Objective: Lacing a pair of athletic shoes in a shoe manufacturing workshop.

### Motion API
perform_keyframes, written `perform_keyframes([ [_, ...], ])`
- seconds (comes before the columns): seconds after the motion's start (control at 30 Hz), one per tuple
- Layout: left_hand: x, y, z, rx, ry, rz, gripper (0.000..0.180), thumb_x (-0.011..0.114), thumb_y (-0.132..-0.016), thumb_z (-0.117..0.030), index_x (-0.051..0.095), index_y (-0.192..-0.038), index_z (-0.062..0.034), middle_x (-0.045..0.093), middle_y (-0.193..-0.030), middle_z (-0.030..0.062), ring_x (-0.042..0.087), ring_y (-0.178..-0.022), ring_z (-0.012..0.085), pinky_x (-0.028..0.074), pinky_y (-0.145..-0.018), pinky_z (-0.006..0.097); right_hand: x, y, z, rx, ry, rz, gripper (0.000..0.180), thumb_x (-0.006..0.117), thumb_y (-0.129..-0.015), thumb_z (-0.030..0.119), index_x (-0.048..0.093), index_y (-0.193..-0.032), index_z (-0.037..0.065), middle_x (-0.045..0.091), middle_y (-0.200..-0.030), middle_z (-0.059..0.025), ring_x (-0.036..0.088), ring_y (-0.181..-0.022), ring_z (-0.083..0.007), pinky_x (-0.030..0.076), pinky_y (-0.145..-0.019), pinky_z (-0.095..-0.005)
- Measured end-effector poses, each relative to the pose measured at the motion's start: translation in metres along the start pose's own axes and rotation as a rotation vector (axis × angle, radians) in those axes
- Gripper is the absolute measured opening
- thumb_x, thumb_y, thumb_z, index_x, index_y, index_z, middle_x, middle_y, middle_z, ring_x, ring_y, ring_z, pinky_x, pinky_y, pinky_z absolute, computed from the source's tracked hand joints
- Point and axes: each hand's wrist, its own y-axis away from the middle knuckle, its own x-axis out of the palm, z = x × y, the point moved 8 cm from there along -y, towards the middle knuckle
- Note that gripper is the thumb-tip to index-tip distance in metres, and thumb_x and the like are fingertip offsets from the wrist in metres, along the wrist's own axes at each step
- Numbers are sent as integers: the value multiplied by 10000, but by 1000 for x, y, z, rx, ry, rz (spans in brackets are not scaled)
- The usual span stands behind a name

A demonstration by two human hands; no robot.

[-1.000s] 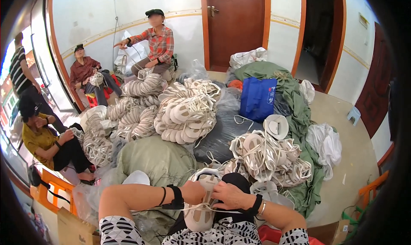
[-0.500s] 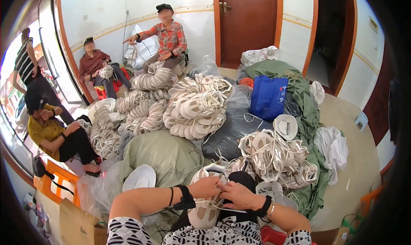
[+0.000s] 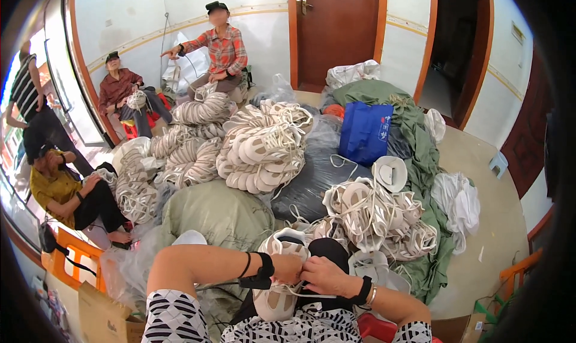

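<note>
A beige-and-white shoe upper [image 3: 275, 305] rests on my lap, its toe toward me. My left hand [image 3: 287, 268] is closed over its lacing area, the fingertips partly hidden. Against it, my right hand [image 3: 327, 275] pinches at the same spot, and the two hands touch. A white shoelace [image 3: 307, 295] runs out below my right hand across the upper. What exactly lies between the fingertips is too small to see; it appears to be the lace.
Bundled shoe uppers [image 3: 378, 214] lie ahead to the right, with a larger stack [image 3: 261, 148] farther off. Filled sacks [image 3: 219, 214], a blue bag [image 3: 366, 133] and a green tarp [image 3: 423, 223] surround them. Several people are at the left and back; one person [image 3: 219, 52] points. An orange chair [image 3: 72, 256] stands left.
My left hand has come down from its raised pinch and closed in against my right hand. The view has shifted slightly, moving the scene left. The pointing person keeps the arm out.
</note>
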Motion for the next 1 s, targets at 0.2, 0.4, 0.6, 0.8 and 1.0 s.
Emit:
perform_keyframes([
  [0.2, 1, 5, -3, -61, 78, -79, 307, 521, -881, -273, 674, -771, -30, 635, -567, 67, 623, -481, 196, 499, -465, 307, -6, 1, -3, 38, -12, -26, 315, 755, -664, 200, 606, -924, 99, 531, -947, -56, 508, -973, -251, 420, -786, -364],
  [0.4, 0, 7, -5, -53, 197, -25, 284, 550, -868, -252, 670, -755, -20, 645, -591, 87, 627, -482, 201, 504, -453, 322, -5, 2, -3, 42, -29, 9, 318, 756, -667, 196, 607, -929, 95, 531, -948, -55, 507, -975, -256, 419, -793, -369],
  [0.6, -2, 10, -13, -45, 53, -11, 264, 579, -838, -237, 660, -714, -18, 634, -570, 74, 632, -487, 199, 498, -443, 322, -2, 4, -3, 41, -9, 1, 308, 749, -681, 201, 610, -941, 109, 538, -964, -43, 507, -994, -237, 405, -823, -358],
  [0.8, 2, 7, -6, -17, 62, -78, 241, 582, -826, -215, 658, -710, -18, 634, -569, 68, 625, -471, 191, 483, -434, 316, 3, 0, -3, 27, -7, -26, 317, 753, -677, 207, 605, -941, 113, 535, -959, -47, 501, -993, -242, 401, -811, -362],
  [1.0, 2, 8, -11, -21, 75, -68, 252, 580, -824, -196, 638, -664, -9, 627, -560, 68, 613, -462, 185, 477, -434, 311, -9, 3, -1, 39, -14, -31, 308, 755, -687, 234, 601, -923, 111, 529, -932, -51, 502, -960, -250, 401, -797, -365],
])
